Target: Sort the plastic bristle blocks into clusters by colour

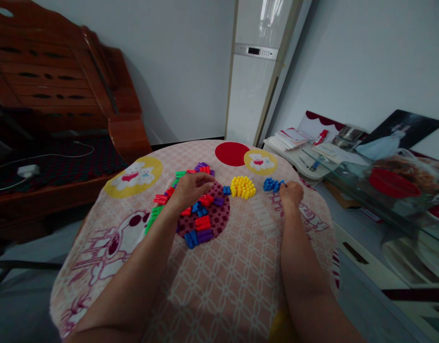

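My left hand point(193, 188) is over a spread of small tube-like plastic pieces, its fingers stretched to the right and apparently holding nothing. Around it lie red pieces point(203, 223), green pieces point(154, 216) and purple pieces point(205, 235), many in short side-by-side rows. Part of this spread is hidden under the hand and forearm. At the right edge of a cluster of blue pieces point(271, 185), my right hand point(291, 193) is closed in a pinch at a blue piece. Between the hands sits a tight group of yellow pieces point(243, 187), beside a small blue pair point(226, 190).
A patterned cloth point(237, 267) covers the round table. Right of it, a glass-topped stand point(348, 186) bears papers, metal containers and a red bowl point(394, 182). A wooden bench point(126, 128) is at the left, and a tall white air conditioner point(253, 90) stands behind.
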A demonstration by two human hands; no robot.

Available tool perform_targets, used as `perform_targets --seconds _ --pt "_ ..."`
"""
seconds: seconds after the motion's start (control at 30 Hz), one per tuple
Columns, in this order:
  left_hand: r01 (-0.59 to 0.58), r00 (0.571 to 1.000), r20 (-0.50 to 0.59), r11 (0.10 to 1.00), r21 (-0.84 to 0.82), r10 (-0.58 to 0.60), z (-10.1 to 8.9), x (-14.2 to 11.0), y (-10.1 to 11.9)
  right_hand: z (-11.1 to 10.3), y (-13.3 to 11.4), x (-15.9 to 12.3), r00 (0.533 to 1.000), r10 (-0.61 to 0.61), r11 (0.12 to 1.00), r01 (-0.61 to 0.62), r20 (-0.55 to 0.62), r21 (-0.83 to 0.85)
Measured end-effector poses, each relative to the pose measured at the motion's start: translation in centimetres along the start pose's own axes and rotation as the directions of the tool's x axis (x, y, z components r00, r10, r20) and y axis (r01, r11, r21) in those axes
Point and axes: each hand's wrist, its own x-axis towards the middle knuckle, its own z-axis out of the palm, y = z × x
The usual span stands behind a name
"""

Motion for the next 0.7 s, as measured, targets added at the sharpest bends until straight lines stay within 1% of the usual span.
perform_targets --seconds 0.17,0.27,0.3,0.33,0.37,0.4,0.43,0.47,0.5,0.53,0.57,0.63,0.7 --pt "0.022 0.999 -0.041 0.999 -0.033 -0.023 -0.8 0.1 -0.4 -0.3 -0.2 -0.1 0.999 -0.032 0.999 0.033 0.022 -0.028" --pt "0.031 0.995 -0.093 0.999 0.008 -0.030 -1.8 0.1 -0.7 -0.6 -0.3 -0.2 0.998 -0.044 0.998 0.046 0.047 -0.039" --pt "0.039 0.995 -0.090 0.999 0.035 -0.035 -2.2 0.0 -0.7 -0.7 -0.3 -0.3 0.998 -0.044 0.998 0.046 0.046 -0.040" --pt "0.044 0.998 -0.056 0.997 0.069 -0.041 -2.5 -0.1 -0.7 -0.9 -0.4 -0.3 0.999 -0.040 0.998 0.041 0.034 -0.037" --pt "0.045 0.999 0.020 0.993 0.110 -0.047 -2.8 -0.2 -0.7 -1.0 -0.5 -0.3 0.999 -0.031 0.999 0.031 0.011 -0.031" --pt "0.035 0.991 0.125 0.986 0.161 -0.056 -3.1 -0.3 -0.6 -1.2 -0.6 -0.3 1.000 -0.021 1.000 0.021 -0.021 -0.018" --pt "0.014 0.969 0.237 0.975 0.223 -0.068 -3.2 -0.5 -0.6 -1.5 -0.8 -0.3 0.998 -0.012 1.000 0.012 -0.058 0.002" --pt "-0.015 0.938 0.335 0.956 0.293 -0.088 -3.2 -0.6 -0.6 -1.7 -1.0 -0.3 0.995 -0.009 0.999 0.012 -0.095 0.030" --pt "-0.041 0.911 0.396 0.930 0.365 -0.115 -3.1 -0.7 -0.6 -2.0 -1.3 -0.3 0.992 -0.012 0.998 0.019 -0.129 0.060" --pt "-0.061 0.896 0.419 0.898 0.436 -0.143 -2.9 -0.8 -0.7 -2.2 -1.6 -0.4 0.988 -0.022 0.995 0.036 -0.156 0.089" --pt "-0.070 0.893 0.416 0.862 0.501 -0.170 -2.6 -0.8 -0.8 -2.4 -1.9 -0.4 0.984 -0.040 0.992 0.061 -0.173 0.115" --pt "-0.071 0.902 0.383 0.806 0.587 -0.200 -2.0 -0.8 -1.1 -2.7 -2.6 -0.5 0.979 -0.086 0.981 0.116 -0.184 0.158" --pt "-0.078 0.909 0.366 0.780 0.621 -0.201 -1.7 -0.7 -1.5 -2.8 -3.5 -0.6 0.976 -0.138 0.961 0.174 -0.171 0.215"
